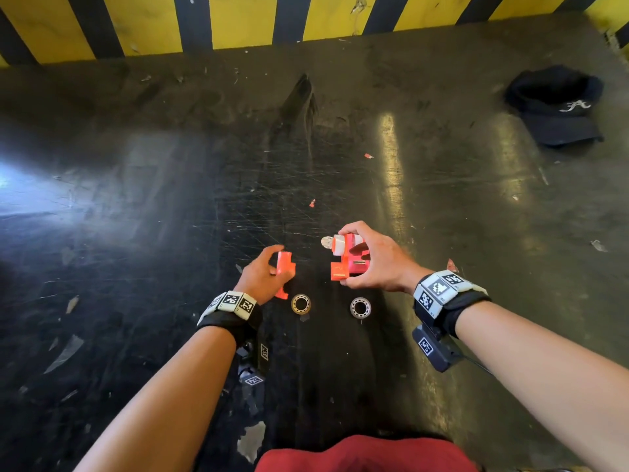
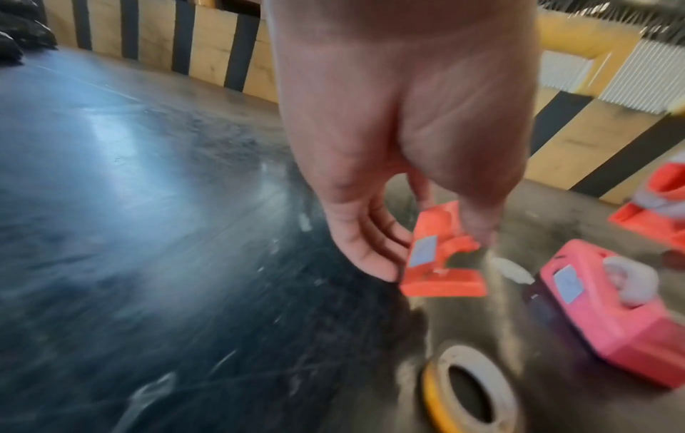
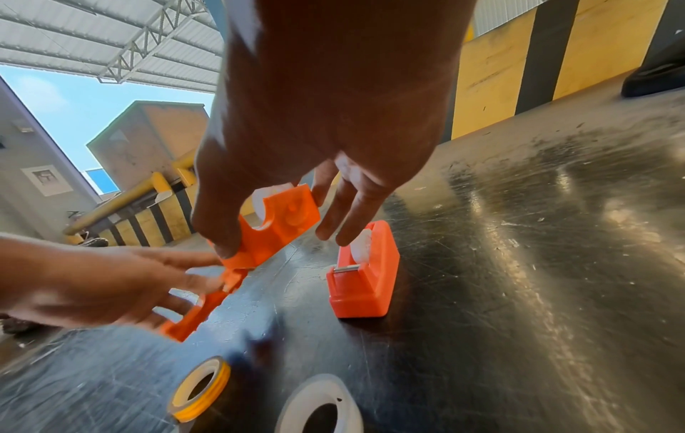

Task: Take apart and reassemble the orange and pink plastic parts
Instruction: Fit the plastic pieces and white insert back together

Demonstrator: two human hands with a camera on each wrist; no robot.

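An orange half-shell of a tape dispenser is pinched in the left hand between thumb and curled fingers, at about 7 o'clock of the head view's centre. In the left wrist view the same piece is seen to carry a small grey label, a detail hidden from the head camera.

The other orange dispenser half, with a white spool behind it, is held in the right hand. The thumb is pressed on its lower edge; two fingers are seen loosely extended beside it in the right wrist view, while from the head view they appear wrapped over the top. The piece is raised off the floor, as only the right wrist view makes plain.

A whole pink dispenser stands on the dark scratched floor just beneath the right hand, at 4 o'clock of the held half. In the head view it merges with the held part; in the left wrist view it is blurred.

Two tape rolls lie near the wrists: a yellow-edged roll at 6 o'clock of the left hand, and a white roll just beside it at 3 o'clock. A black cap lies well apart at 2 o'clock, before a yellow-and-black striped wall.
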